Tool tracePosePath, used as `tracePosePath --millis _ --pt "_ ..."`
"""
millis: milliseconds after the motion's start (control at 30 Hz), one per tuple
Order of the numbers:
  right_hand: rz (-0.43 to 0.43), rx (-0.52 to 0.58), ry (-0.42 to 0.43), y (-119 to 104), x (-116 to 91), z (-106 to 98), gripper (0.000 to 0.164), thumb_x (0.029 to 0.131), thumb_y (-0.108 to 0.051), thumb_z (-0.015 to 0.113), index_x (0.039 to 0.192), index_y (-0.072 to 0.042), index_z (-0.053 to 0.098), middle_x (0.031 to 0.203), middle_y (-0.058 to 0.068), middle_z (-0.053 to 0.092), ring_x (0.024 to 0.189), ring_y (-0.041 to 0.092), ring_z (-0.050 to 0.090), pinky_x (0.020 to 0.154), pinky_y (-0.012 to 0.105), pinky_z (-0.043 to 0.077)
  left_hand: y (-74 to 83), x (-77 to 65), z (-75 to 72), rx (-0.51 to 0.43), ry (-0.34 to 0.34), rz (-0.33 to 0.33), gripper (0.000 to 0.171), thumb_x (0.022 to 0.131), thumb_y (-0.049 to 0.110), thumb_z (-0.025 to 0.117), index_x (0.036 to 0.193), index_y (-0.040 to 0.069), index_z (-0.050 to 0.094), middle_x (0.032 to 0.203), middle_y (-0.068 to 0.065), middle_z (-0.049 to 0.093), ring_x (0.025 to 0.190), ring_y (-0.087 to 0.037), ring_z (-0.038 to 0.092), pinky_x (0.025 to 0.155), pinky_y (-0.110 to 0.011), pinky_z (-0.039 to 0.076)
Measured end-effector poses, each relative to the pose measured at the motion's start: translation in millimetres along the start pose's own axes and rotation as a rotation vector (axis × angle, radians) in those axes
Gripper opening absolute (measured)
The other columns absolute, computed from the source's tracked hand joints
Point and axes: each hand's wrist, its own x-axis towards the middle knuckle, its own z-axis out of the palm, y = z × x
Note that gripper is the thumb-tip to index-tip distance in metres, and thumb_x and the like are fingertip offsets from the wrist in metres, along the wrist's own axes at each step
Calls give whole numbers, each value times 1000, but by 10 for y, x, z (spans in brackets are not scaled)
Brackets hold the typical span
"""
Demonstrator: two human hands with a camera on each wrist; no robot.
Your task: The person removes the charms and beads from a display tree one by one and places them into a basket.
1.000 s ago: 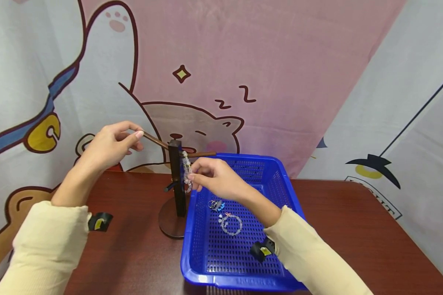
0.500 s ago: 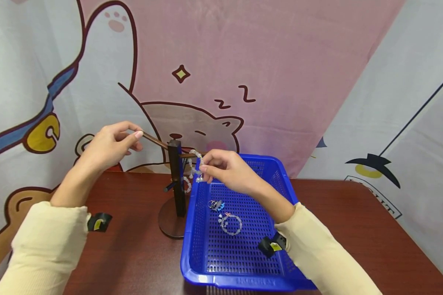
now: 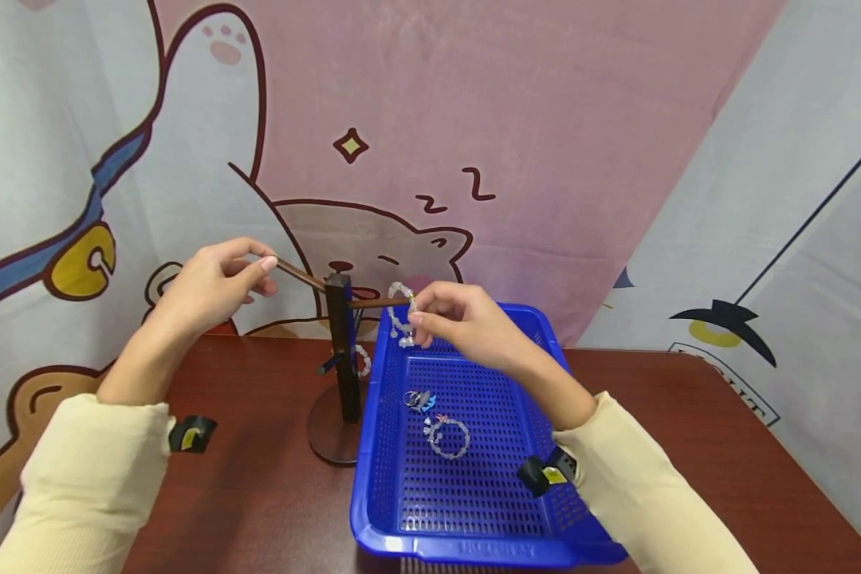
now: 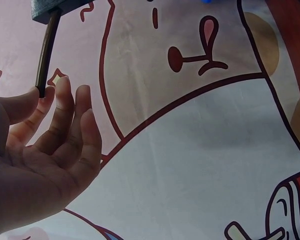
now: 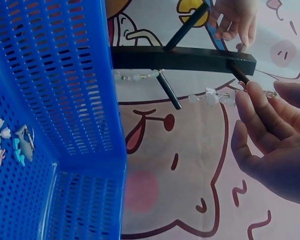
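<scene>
My left hand (image 3: 222, 279) pinches the end of an upper peg on a dark wooden stand (image 3: 343, 351); the left wrist view shows this peg (image 4: 48, 55) between thumb and forefinger. At the tip of the stand's right upper peg (image 3: 376, 303), my right hand (image 3: 473, 325) pinches a clear beaded bracelet (image 3: 399, 288) with small dangling charms. The loop seems to be around that tip, but fingers partly cover it. Lower down, another beaded bracelet (image 3: 363, 363) hangs on a peg behind the post.
Right of the stand, a blue perforated basket (image 3: 362, 486) sits on the reddish-brown table (image 3: 258, 470). Inside it lie a beaded bracelet (image 3: 467, 438) and a keychain-like charm (image 3: 421, 400) in grey and blue. A cartoon-printed cloth (image 3: 545, 143) hangs behind.
My right hand has drawn the bracelet rightward along the peg, from beside the post to the tip, uncovering the bracelet lower down. The left hand has stayed on its peg.
</scene>
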Motion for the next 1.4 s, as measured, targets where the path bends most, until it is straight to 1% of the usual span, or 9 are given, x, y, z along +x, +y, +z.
tracePosePath --millis 200,433,633,833,967,1100,1233,1333,1400 --pt "16 9 21 30 -33 -82 6 89 -2 56 90 2 60 69 12 62 66 24 60 63 30 48 1 -2 -3 1 1 -3 34 97 33 43 113 5 54 85 -12 67 81 -25 59 72 -36 45" --pt "24 -2 50 135 -100 -167 6 89 -1 56 90 4 59 69 12 62 65 22 60 64 30 49 -4 -4 2 -8 0 6 34 97 32 43 113 4 55 84 -11 67 82 -24 59 71 -34 45" --pt "69 -27 73 317 -189 -200 7 89 -2 56 90 5 59 68 11 62 64 19 60 62 28 48 -4 -10 4 -10 0 -1 34 97 32 43 113 4 55 85 -11 67 82 -25 59 72 -35 45" --pt "116 -57 85 521 -265 -177 7 89 -5 58 89 2 61 68 11 63 64 21 60 60 28 48 -10 -5 11 -6 4 1 35 97 33 43 113 4 55 84 -10 67 83 -25 59 71 -34 46" --pt "139 -74 64 654 -297 -139 8 89 -5 58 89 1 62 68 11 63 64 22 61 58 28 46 -18 -4 14 -8 4 2 35 97 33 43 113 5 55 83 -10 67 84 -25 59 71 -34 45" --pt "175 -72 26 764 -324 -91 8 89 -7 58 90 1 62 69 12 63 65 26 61 56 27 44 -26 -6 19 -14 4 -1 35 97 33 42 113 5 54 84 -10 66 84 -25 59 72 -35 46" --pt "190 -77 -17 854 -346 -46 8 89 -7 58 90 0 62 68 13 63 64 27 60 56 27 44 -25 -14 25 -21 2 -9 36 97 35 42 114 5 53 86 -11 66 85 -25 59 74 -38 46" --pt "205 -80 -46 908 -359 -16 9 90 -7 57 90 0 63 68 12 63 64 26 60 58 30 46 -23 -18 28 -25 5 -16 36 97 35 42 114 6 53 87 -12 66 85 -26 59 75 -39 46" --pt "219 -80 -61 933 -367 4 9 89 -7 57 91 1 63 68 12 62 64 25 60 60 35 49 -21 -20 30 -23 14 -23 35 97 35 42 114 7 54 87 -11 66 85 -25 59 75 -38 46"
